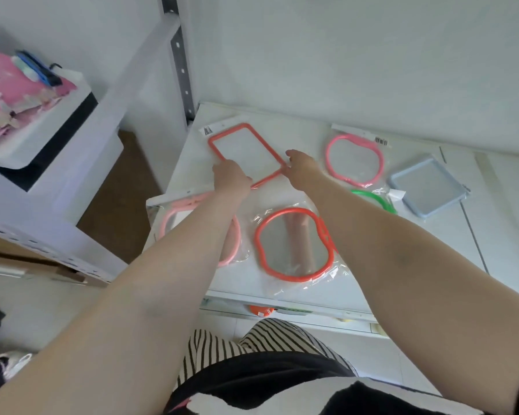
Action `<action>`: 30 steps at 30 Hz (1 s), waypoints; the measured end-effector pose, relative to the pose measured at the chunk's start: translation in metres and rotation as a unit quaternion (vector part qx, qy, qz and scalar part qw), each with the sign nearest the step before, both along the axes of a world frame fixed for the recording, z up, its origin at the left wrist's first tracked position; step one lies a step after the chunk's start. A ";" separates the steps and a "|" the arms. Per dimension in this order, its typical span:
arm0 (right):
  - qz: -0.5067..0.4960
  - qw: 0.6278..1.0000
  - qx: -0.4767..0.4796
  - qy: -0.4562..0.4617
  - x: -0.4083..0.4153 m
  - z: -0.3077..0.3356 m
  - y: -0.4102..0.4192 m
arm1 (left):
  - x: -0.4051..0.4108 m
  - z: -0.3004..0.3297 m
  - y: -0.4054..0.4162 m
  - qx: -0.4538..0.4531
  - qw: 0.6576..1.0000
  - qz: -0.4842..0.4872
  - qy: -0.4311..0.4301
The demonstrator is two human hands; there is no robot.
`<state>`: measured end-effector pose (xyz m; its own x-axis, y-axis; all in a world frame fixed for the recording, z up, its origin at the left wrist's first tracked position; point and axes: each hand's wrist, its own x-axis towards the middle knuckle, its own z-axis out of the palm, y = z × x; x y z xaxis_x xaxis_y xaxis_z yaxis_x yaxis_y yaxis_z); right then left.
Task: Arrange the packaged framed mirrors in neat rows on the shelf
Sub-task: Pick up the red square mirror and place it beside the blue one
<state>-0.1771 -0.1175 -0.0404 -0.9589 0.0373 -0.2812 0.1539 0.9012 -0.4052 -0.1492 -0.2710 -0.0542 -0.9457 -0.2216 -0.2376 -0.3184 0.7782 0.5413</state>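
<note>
A packaged rectangular mirror with an orange frame (246, 151) lies at the back left of the white shelf (372, 235). My left hand (231, 175) grips its near left edge and my right hand (301, 167) holds its near right corner. In front of it lies an orange rounded mirror (294, 244) in clear wrap. A light pink rounded mirror (177, 220) sits partly under my left forearm. Further right are a pink rounded mirror (354, 160), a green frame (375, 199) mostly hidden by my right arm, and a pale blue square mirror (429, 187).
A grey slotted shelf upright (180, 61) rises at the back left corner. To the left a white unit (42, 121) carries pink packaged goods (12, 91). Below the shelf's front edge a lower level shows an orange item (261, 310). Brown floor lies between the units.
</note>
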 end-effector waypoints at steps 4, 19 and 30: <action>-0.056 0.997 -0.058 0.005 -0.003 -0.005 -0.009 | -0.004 -0.008 0.002 0.082 0.996 0.040 -0.001; -0.350 0.838 -0.416 0.053 0.068 0.053 0.035 | 0.032 0.070 0.012 0.500 0.863 0.064 -0.020; -0.496 0.734 -0.441 0.145 0.248 0.078 0.061 | 0.146 0.074 0.056 0.468 0.878 -0.098 -0.029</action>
